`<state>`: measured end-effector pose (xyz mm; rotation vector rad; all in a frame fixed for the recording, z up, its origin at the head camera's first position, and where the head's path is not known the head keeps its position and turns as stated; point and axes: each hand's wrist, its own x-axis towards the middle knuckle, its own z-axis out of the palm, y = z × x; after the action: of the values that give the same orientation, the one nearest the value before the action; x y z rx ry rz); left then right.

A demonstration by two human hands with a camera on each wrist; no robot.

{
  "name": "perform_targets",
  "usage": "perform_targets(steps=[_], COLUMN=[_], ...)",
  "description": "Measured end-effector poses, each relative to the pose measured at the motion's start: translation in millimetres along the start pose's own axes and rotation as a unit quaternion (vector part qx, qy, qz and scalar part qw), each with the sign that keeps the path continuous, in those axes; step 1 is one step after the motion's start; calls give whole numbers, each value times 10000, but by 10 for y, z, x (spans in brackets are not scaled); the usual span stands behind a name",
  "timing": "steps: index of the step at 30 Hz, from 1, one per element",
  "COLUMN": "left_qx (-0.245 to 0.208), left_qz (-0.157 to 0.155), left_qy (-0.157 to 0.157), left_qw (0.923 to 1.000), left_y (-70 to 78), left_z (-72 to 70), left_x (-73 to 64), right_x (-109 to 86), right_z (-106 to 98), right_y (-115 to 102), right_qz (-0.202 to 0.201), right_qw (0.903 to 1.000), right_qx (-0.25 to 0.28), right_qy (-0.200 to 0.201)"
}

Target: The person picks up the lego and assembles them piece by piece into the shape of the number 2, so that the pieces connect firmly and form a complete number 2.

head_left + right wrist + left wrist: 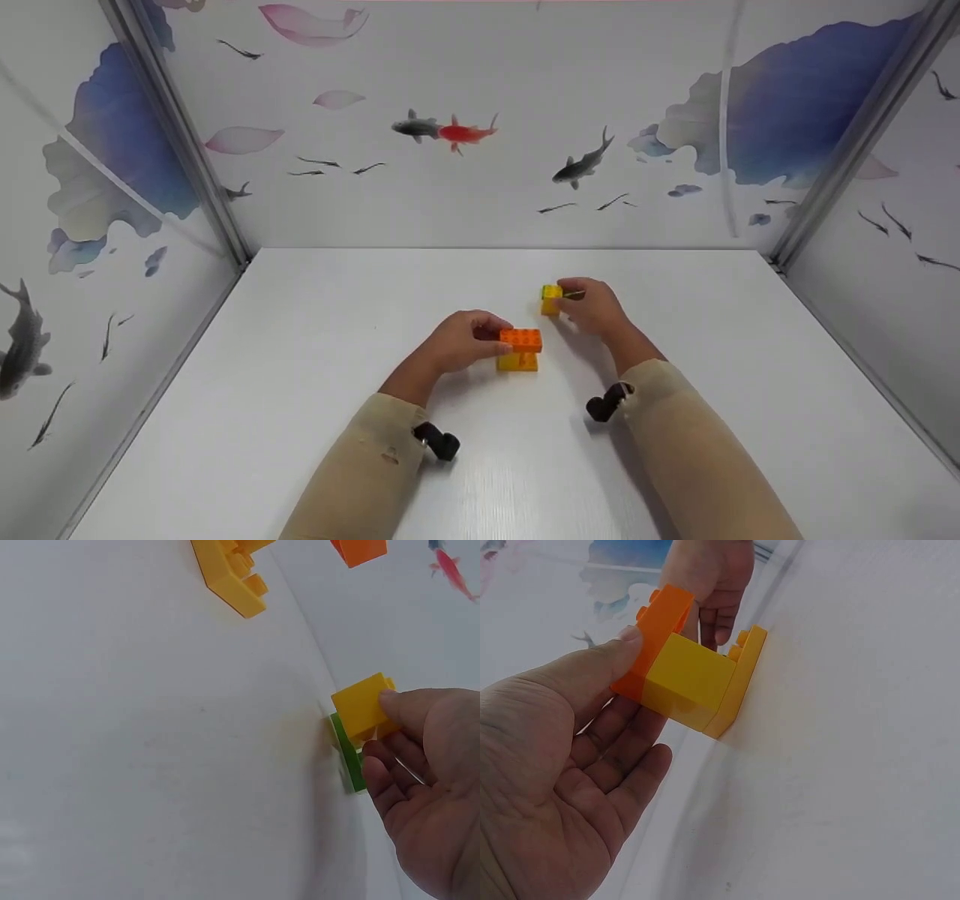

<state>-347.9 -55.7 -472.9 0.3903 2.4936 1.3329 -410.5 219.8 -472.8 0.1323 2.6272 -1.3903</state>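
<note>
Where two beige sleeves reach in over one white table (480, 495), two hands work with two small groups of toy bricks. At the left, the left hand (465, 343) pinches one orange brick (520, 340), thumb on its side and some fingers behind, spread only as wide as that brick. Three pieces make up this group: the orange brick on top, one yellow block (691, 679) under it, and one flat yellow base (742, 682) with studs partly bare. Farther right and farther back, near but apart, one yellow brick (363, 708) sits just above one green piece (346, 754); whether more pieces hide behind the fingers I cannot tell. The right hand (596, 306) pinches that yellow brick, thumb on its face, fingers curled close below.
</note>
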Motion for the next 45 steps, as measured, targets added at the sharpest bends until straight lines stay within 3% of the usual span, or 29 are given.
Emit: perform_targets(steps=[9,13,23,36,45], left_qx=[-99,-132,-104,-73,-34], left_qz=[-78,-134,-97,-42,-22], left_qy=[13,21,43,-21,23], left_qw=[9999,9998,9999,10000,10000], left_y=[-1,-19,-36,-34,-27], left_z=[-5,-3,-17,-15,12], left_x=[2,-1,-13,20,13], right_x=[-165,-283,-551,-772,-846], right_z=[-10,-7,-42,-107,-79], right_y=[-58,-111,-244,-283,-303], right_qz=[-447,-446,-819,-1383,-1471], right_qw=[9988,9985,9965,9889,9867], right_qx=[174,316,132,424,275], right_qy=[105,98,44,-352,-634])
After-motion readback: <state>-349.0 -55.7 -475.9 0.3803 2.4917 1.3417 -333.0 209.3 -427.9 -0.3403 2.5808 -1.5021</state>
